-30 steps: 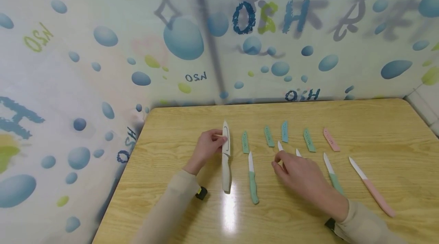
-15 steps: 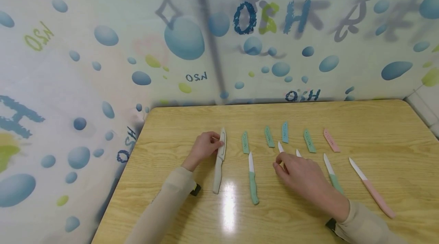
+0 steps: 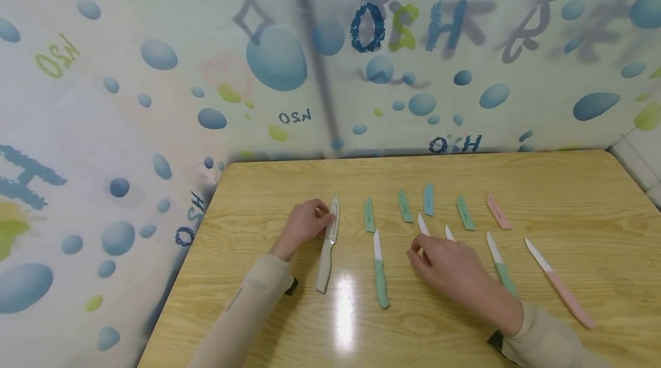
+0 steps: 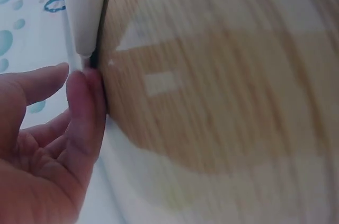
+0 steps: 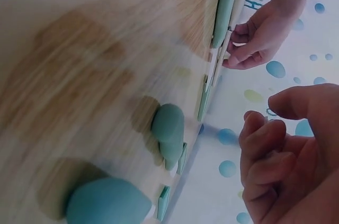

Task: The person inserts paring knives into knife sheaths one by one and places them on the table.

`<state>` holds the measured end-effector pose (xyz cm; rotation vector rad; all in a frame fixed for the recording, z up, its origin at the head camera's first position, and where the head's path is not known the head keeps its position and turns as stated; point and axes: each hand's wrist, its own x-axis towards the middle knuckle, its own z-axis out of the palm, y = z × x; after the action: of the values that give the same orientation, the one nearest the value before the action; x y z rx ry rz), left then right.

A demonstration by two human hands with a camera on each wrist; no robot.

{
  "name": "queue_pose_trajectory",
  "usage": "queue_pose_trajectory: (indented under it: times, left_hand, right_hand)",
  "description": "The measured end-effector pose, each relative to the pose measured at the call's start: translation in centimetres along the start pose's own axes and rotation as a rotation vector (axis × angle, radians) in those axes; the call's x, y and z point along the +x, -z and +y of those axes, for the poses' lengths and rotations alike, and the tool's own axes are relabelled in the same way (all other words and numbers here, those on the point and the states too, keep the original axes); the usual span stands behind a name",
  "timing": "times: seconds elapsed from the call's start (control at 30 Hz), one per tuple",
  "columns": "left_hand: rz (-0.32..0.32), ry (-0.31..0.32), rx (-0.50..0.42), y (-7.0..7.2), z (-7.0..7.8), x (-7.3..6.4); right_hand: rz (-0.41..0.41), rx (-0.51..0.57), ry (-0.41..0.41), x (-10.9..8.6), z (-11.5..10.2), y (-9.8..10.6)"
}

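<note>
Beige cloth, a sleeve [image 3: 255, 293], leads to the left hand [image 3: 303, 222], whose fingers touch the sheathed pale knife [image 3: 326, 256] lying on the bench [image 3: 258, 190]; whether they pinch it, I cannot tell. Next comes a mint-handled knife [image 3: 381, 279] with a green sheath [image 3: 369, 216] beyond its tip. The right hand [image 3: 454, 267], fingers loosely curled around nothing, partly covers two white-bladed knives [image 3: 423, 223]. Farther right lie another green knife [image 3: 504, 273] and, last, a pink knife [image 3: 563, 290].

We've got an off-white knife [image 3: 325, 264]; right of it, mint-handled knives [image 3: 381, 282], pink-handled knife [image 3: 569, 299], mint guards [image 3: 369, 216], blue guard [image 3: 428, 200], pink guard [image 3: 498, 212]; beneath it, yellowish woodgrain tabletop [image 3: 273, 184]; beyond, blue-and-lime-spotted white backdrop [image 3: 277, 61].
</note>
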<state>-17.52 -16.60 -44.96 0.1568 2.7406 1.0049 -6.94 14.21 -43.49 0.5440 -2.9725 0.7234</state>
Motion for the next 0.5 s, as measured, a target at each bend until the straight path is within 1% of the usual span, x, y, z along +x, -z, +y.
queue_pose_trajectory:
  times: [0.1, 0.2, 0.27, 0.37, 0.5]
  left_hand:
    - [0.046, -0.024, 0.002, 0.2, 0.1, -0.2]
    - [0.096, -0.073, -0.02, 0.4, 0.3, -0.5]
    - [0.115, -0.105, -0.064, 0.5, 0.5, -0.7]
    - [0.133, -0.132, -0.135, 0.5, 0.7, -1.1]
    - [0.158, -0.15, -0.18, 0.3, 0.6, -1.5]
  right_hand:
    - [-0.004, -0.006, 0.011, 0.1, -0.3, -0.1]
    - [-0.024, -0.012, 0.021, 0.4, -0.7, -0.2]
    - [-0.046, -0.016, 0.02, 0.7, -1.1, -0.5]
    - [-0.068, -0.036, 0.043, 1.1, -1.8, -1.0]
    - [-0.058, -0.096, 0.104, 1.5, -2.5, -2.1]
